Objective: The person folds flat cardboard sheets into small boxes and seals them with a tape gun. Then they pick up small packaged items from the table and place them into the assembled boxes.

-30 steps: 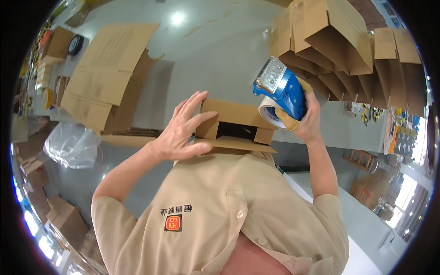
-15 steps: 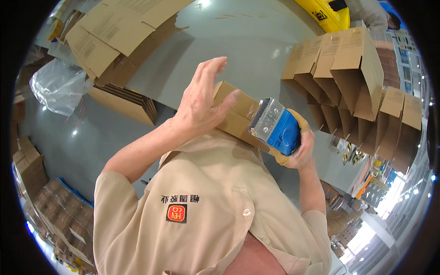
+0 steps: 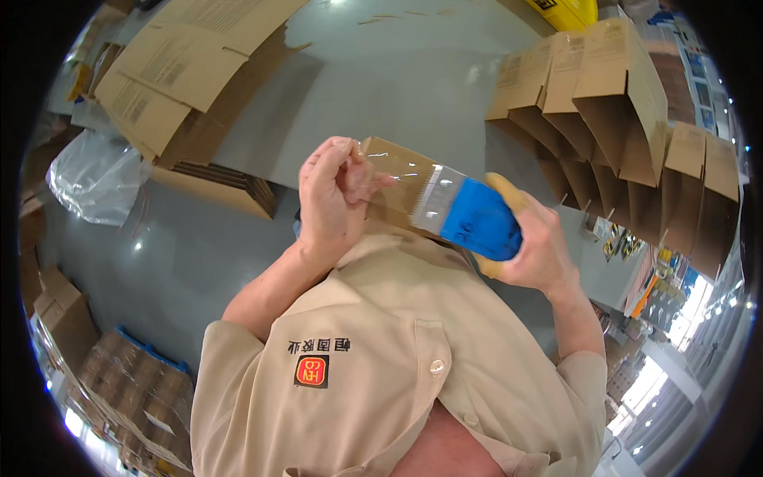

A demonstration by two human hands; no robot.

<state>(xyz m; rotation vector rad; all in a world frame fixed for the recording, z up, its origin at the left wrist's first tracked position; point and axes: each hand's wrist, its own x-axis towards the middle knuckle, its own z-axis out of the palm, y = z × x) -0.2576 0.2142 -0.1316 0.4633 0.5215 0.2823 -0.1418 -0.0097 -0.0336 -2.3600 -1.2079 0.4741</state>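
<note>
A small brown carton (image 3: 389, 213) lies in front of my body, with shiny clear tape (image 3: 407, 164) stretched along its top. My right hand (image 3: 534, 238), with yellowish covers on some fingers, grips a blue tape dispenser (image 3: 480, 218). The dispenser's toothed edge rests at or just above the carton, toward its right part. At the carton's left end my left hand (image 3: 334, 187) is closed, its fingers curled at the tape; exactly how they hold it is partly hidden.
Flattened cartons (image 3: 171, 71) are stacked at the far left, beside a clear plastic bag (image 3: 95, 179). Several open-ended cartons (image 3: 612, 103) stand in rows on the right. A yellow object (image 3: 568, 12) shows at the top right. Wrapped cartons (image 3: 131, 378) stand at the lower left.
My left hand has gone from raised with spread fingers to curled at the carton's left end. The dispenser has tilted flatter, and clear tape now shows along the carton's top.
</note>
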